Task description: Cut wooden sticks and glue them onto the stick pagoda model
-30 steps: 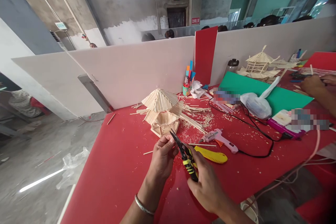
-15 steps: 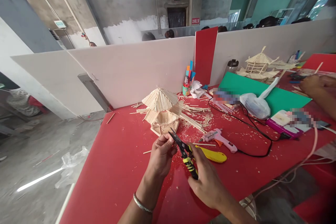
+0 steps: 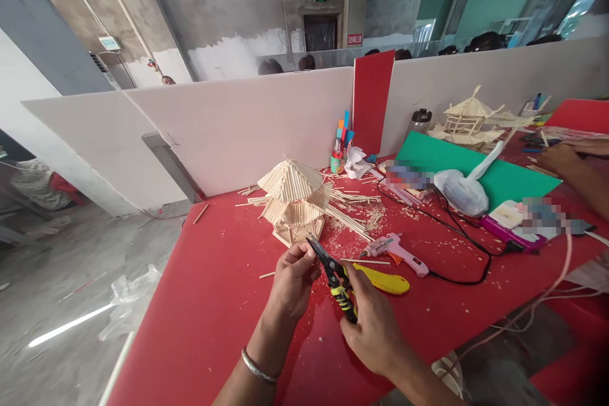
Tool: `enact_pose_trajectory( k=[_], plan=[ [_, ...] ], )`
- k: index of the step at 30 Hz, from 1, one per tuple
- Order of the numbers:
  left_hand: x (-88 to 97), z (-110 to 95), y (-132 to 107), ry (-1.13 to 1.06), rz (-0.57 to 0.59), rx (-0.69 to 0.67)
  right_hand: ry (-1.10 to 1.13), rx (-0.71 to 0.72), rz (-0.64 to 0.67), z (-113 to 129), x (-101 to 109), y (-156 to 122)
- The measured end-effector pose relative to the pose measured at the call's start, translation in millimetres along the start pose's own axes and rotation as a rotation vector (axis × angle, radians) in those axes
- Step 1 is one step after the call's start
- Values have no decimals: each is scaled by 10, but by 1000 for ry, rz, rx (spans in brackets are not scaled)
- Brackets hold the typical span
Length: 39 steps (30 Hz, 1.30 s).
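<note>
My right hand [image 3: 373, 323] is closed round the black and yellow handles of a pair of cutting pliers [image 3: 335, 276], their dark jaws pointing up and left. At the jaw tips, my left hand [image 3: 292, 279] is pinched; whatever its fingertips hold is too small to make out. Just beyond both hands stands a small pavilion model [image 3: 292, 203] built of thin wooden sticks, with a two-tiered roof. A yellow utility knife [image 3: 384, 280] lies on the red table [image 3: 200, 304] to the right of the pliers.
A pink glue gun [image 3: 399, 254] with a black cord rests to the right. Loose sticks [image 3: 349, 219] and chips lie beside the model. Farther right are a green board [image 3: 480, 165], a plastic bag [image 3: 461, 192] and another person's hands [image 3: 566, 162]. A partition [image 3: 252, 133] runs behind.
My hands and the pliers hold almost the same pose. At the far right, the other person's hands have shifted slightly down and the stick there has tilted.
</note>
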State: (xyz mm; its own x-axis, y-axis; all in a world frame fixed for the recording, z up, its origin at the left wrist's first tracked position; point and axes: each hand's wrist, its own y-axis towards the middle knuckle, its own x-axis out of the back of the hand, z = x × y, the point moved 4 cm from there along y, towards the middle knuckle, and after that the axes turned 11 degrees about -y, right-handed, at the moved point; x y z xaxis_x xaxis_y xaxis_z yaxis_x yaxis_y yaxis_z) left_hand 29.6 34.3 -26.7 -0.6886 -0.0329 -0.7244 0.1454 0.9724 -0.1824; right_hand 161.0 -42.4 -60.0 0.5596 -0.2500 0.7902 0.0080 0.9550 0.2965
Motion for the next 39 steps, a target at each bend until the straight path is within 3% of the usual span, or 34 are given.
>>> enact_pose_trajectory(
  k=[8,18,25,30,35,39],
  plan=[
    [-18,-32,5,-41,-17,-2,171,-9,-71,-1,-16,36],
    [-36,-50,0,-68,4,1,170,-124,83,-43,107,24],
    [-15,-122,9,-75,-78,-68,-107,-225,185,-9,161,2],
    [-25,-107,6,-50,-51,-78,-385,-120,282,12,124,-101],
    [-68,-90,-21,31,-1,-77,-367,79,106,86,153,-52],
    [-103,-50,-50,80,34,-27,-121,180,-141,183,446,198]
  ],
)
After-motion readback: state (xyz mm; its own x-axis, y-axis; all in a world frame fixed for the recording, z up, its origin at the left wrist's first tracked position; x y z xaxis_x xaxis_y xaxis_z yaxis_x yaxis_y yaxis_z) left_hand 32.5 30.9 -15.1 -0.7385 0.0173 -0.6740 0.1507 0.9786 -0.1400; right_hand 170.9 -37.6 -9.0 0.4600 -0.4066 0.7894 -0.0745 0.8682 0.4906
